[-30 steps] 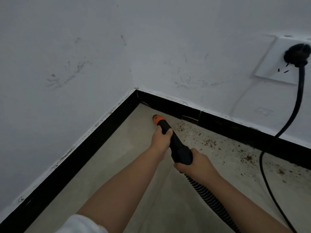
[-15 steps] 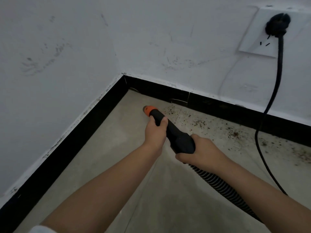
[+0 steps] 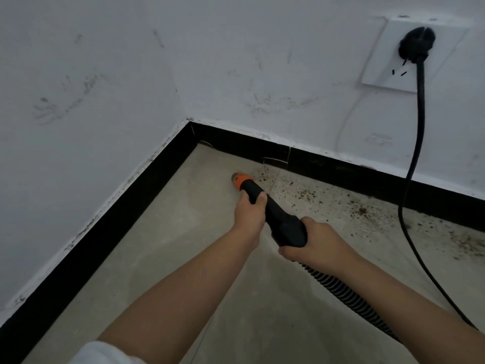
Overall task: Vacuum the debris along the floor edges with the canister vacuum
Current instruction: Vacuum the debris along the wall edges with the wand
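Down near the room corner, the vacuum nozzle [image 3: 265, 206] is angled so its long axis runs from about 4 o'clock at the grip end up to 10 o'clock at the orange tip [image 3: 239, 179], which sits just off the floor [image 3: 162, 258]. Left hand [image 3: 249, 214] is wrapped tight around the front of the wand right behind the orange bit, right hand [image 3: 312, 243] is clamped on the fat rear end where the ribbed hose [image 3: 349, 295] comes out. So the left is the nearer one to the working end.

Key thing: the debris [image 3: 309, 193] isn't where the tip points. It's scattered off toward 2-3 o'clock from the tip, strung along the black baseboard [image 3: 341, 172]. My guess is the tip needs to swing right along that edge, watching the power cord [image 3: 409, 206] hanging there.
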`<state>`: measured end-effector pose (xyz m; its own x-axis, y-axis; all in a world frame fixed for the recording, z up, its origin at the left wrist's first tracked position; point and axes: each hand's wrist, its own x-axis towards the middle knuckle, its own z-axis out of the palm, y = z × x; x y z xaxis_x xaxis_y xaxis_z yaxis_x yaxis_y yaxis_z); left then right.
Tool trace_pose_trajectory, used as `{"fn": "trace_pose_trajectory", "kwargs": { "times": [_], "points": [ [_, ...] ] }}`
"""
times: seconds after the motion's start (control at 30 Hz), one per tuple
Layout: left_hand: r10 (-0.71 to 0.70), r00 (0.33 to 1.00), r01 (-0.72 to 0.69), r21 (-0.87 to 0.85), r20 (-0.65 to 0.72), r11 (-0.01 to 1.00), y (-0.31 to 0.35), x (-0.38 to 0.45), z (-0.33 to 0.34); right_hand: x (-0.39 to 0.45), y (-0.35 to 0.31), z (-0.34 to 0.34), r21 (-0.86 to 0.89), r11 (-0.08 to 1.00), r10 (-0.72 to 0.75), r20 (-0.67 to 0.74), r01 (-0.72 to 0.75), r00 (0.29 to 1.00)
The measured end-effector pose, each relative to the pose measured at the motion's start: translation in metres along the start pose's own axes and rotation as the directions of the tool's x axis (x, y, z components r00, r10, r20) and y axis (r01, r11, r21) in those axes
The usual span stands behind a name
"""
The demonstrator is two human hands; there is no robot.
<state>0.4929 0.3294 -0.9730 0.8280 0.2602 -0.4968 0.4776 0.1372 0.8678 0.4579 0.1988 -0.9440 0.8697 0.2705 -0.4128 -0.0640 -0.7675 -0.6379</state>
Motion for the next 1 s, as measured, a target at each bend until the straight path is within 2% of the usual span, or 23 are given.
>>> {"fn": "trace_pose_trajectory", "kwargs": {
  "times": [0.43,0.73,1.0],
  "points": [
    [0.006,0.999,-0.008,0.039,0.041,0.999,0.015,0.031,0.003,0.029,0.001,-0.001,0.034,0.999,0.01,-0.025,-0.009,1.0],
    [-0.024,0.999,0.024,-0.008,-0.044,1.0,-0.006,0.004,0.014,-0.002,0.01,-0.019,-0.037,0.999,-0.007,0.048,0.008,0.999],
    [-0.075,0.995,0.076,-0.011,0.065,0.997,-0.012,-0.008,0.028,-0.024,0.022,-0.024,-0.086,0.996,0.029,0.021,-0.027,0.999]
  ]
}}
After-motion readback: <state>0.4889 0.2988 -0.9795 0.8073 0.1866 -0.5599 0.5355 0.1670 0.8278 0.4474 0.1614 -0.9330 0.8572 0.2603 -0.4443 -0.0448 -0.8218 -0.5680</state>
